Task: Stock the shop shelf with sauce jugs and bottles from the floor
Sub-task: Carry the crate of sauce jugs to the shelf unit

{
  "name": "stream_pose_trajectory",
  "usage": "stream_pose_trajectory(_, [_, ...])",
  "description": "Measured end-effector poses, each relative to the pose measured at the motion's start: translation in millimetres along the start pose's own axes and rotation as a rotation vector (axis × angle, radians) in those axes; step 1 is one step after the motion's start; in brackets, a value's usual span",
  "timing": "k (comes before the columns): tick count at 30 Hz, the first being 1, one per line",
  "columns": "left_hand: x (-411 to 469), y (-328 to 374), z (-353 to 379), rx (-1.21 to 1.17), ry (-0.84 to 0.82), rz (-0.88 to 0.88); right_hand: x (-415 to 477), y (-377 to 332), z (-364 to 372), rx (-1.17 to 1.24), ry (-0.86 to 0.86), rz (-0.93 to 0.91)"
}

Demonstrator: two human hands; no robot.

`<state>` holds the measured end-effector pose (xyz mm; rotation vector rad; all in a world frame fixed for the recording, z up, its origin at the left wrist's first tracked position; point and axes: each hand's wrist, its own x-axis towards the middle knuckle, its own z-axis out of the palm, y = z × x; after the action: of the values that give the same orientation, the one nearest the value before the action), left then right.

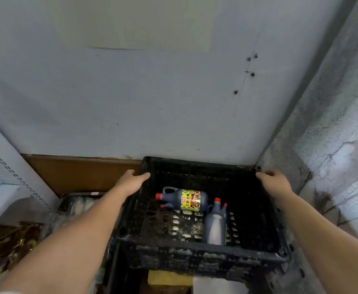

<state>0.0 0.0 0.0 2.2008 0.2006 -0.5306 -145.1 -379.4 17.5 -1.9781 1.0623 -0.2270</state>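
Observation:
A black plastic crate point(197, 254) sits low in front of me against the wall. Inside it lie two dark sauce jugs with red caps. One jug point(184, 199) lies on its side, cap to the left, with a yellow label facing up. The other jug point(215, 224) lies with its cap pointing away from me and its plain side up. My left hand point(131, 180) grips the crate's left rim near the far corner. On the far right corner of the rim rests my right hand point(272, 182), fingers curled over it.
A pale wall point(152, 92) rises right behind the crate. A patterned wall point(339, 155) closes the right side. A white shelf upright point(10, 164) and packaged goods point(10, 249) stand at the left. A brown board point(80, 172) runs behind, and a yellow box point(167, 280) sits under the crate.

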Motion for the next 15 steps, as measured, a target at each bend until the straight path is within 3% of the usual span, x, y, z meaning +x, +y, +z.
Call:
stream_pose_trajectory(6, [9, -17, 11, 0.011, -0.032, -0.083, 9, 25, 11, -0.07, -0.071, 0.12])
stream_pose_trajectory(15, [13, -28, 18, -0.125, -0.102, -0.05, 18, 54, 21, -0.004, -0.12, 0.168])
